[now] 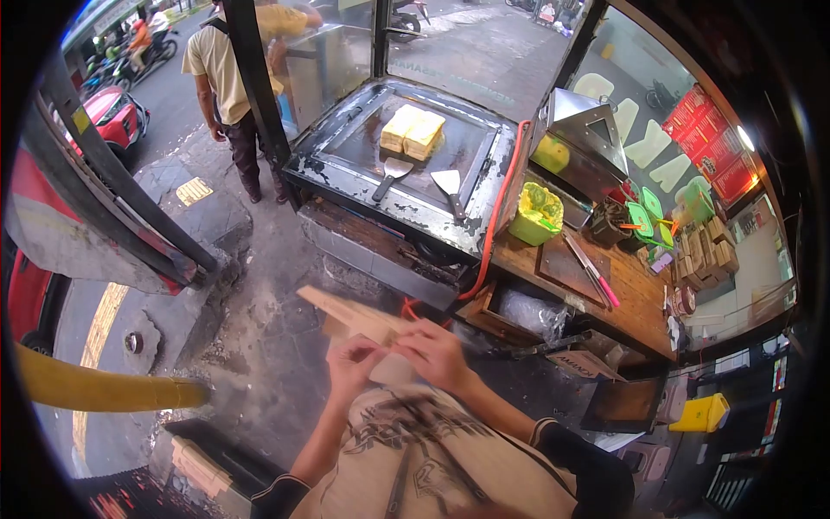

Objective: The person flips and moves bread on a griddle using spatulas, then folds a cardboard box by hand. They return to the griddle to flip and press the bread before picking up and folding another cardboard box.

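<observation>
In front of my apron, both hands work on a flat piece of brown cardboard (pixel 350 311), part-folded like a takeaway box. My left hand (pixel 353 362) pinches its near edge. Close beside it, my right hand (pixel 437 353) grips the same edge, fingertips almost meeting those of the left. Some of the cardboard is hidden behind my fingers. Beyond my hands, two stacked blocks of toasted bread (pixel 412 131) sit on a griddle (pixel 346 130). One scraper (pixel 394 176) lies on the griddle just below the bread, and another scraper (pixel 450 190) rests to its right.
Right of the griddle, a wooden counter (pixel 631 324) carries a cutting board, a pink-handled knife (pixel 596 275), a lime-green tub (pixel 538 214) and small cartons (pixel 707 251). A yellow pole (pixel 112 382) crosses at left. A person (pixel 223 78) stands outside near the griddle.
</observation>
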The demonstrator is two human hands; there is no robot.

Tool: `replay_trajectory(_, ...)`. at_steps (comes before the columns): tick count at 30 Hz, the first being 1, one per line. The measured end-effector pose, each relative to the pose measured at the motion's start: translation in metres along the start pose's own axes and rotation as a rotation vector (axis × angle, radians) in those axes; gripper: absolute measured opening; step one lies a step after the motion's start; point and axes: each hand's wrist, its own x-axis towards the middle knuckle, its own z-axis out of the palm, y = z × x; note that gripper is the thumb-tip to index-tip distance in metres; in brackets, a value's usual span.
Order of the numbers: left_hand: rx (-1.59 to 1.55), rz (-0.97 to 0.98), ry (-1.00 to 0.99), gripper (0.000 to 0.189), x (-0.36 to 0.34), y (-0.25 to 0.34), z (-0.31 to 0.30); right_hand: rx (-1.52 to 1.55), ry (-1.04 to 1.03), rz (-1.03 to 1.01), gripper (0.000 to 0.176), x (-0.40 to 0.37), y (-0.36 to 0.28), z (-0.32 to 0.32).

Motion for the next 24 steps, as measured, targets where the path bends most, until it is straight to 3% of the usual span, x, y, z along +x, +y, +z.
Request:
replay_trajectory(6,0.035,0.22,0.139,0.006,-0.007,0.008,0.016,0.069,0.106,0.124,0.014,0.007,-0.005,0.008)
replay_trajectory(10,0.076,0.238,0.084,0.015,-0.008,-0.001,0.026,0.068,0.126,0.11,0.016,0.008,0.002,0.017)
replay_trajectory(11,0.312,0.303,0.067,0.023,-0.005,-0.003,0.022,0.085,0.095,0.157,0.018,0.005,0.006,0.017)
replay_trajectory(14,0.502,0.426,-0.06,0.028,0.001,-0.009,0.013,0.267,0.071,0.341,0.022,0.001,0.015,0.013)
replay_trajectory(15,0.482,0.409,-0.026,0.032,0.002,-0.005,0.012,0.348,0.076,0.408,0.023,0.0,0.017,0.01)
replay_trajectory(17,0.441,0.372,0.043,0.04,0.001,0.006,0.009,0.222,0.148,0.408,0.025,0.001,0.023,-0.001)
replay_trajectory(20,0.862,0.494,0.398,0.057,0.009,-0.011,-0.011,0.038,0.322,0.402,0.023,-0.004,0.04,-0.018)
replay_trajectory(21,1.025,0.415,0.44,0.07,0.01,-0.017,-0.02,-0.042,0.38,0.391,0.022,-0.007,0.048,-0.025)
replay_trajectory(24,0.642,-0.044,-0.018,0.064,0.026,-0.09,-0.064,-0.102,0.494,0.489,0.017,-0.026,0.081,-0.042)
